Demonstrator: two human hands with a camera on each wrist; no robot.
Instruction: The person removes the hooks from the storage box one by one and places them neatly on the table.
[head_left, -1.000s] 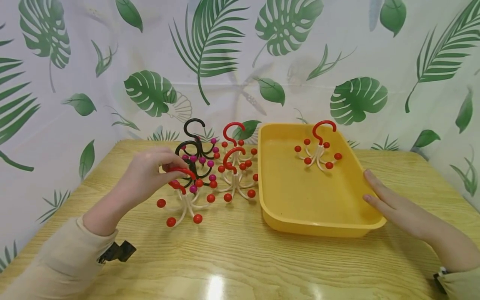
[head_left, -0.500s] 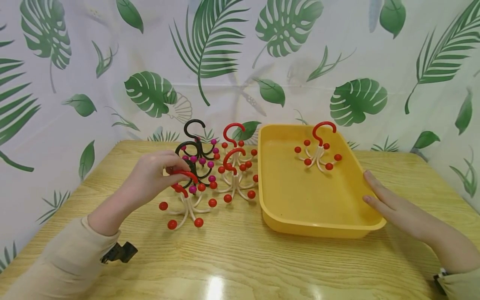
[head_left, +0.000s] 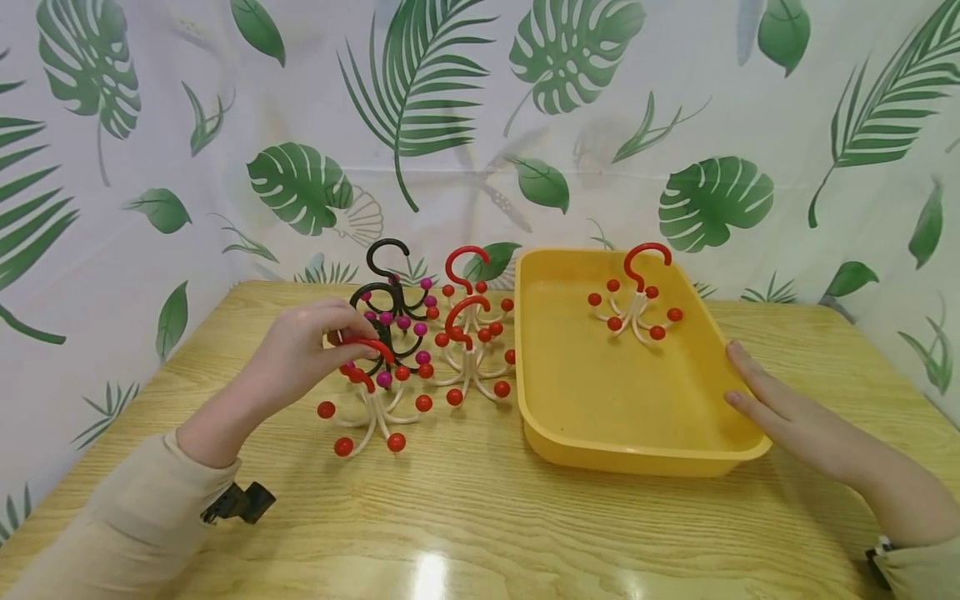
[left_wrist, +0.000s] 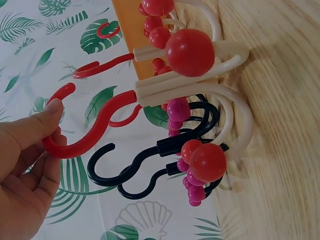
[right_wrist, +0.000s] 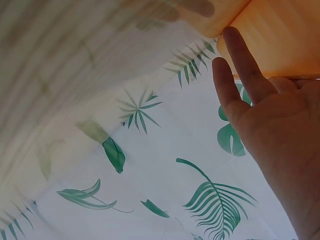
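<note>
My left hand point(head_left: 303, 350) pinches the red hook of a claw hanger point(head_left: 372, 408) between thumb and fingers. This hanger has cream curved arms tipped with red balls; in the left wrist view its red hook point(left_wrist: 97, 130) rises from a cream stem. It stands upright low at the table surface; whether its arms touch the wood I cannot tell. On the right, my right hand point(head_left: 802, 421) rests with straight fingers against the right rim of a yellow tray point(head_left: 637, 460). Inside the tray, toward the back, stands another red-hooked hanger point(head_left: 637, 310).
Behind the held hanger stand two black hangers point(head_left: 397, 292) with magenta and red balls. Two more red-hooked hangers point(head_left: 470, 367) stand close to the tray's left side. A leaf-print cloth point(head_left: 585, 175) hangs behind the wooden table point(head_left: 480, 533).
Over the last second my left hand and the hanger it holds have shifted slightly right and toward me. My right hand and the tray look unchanged.
</note>
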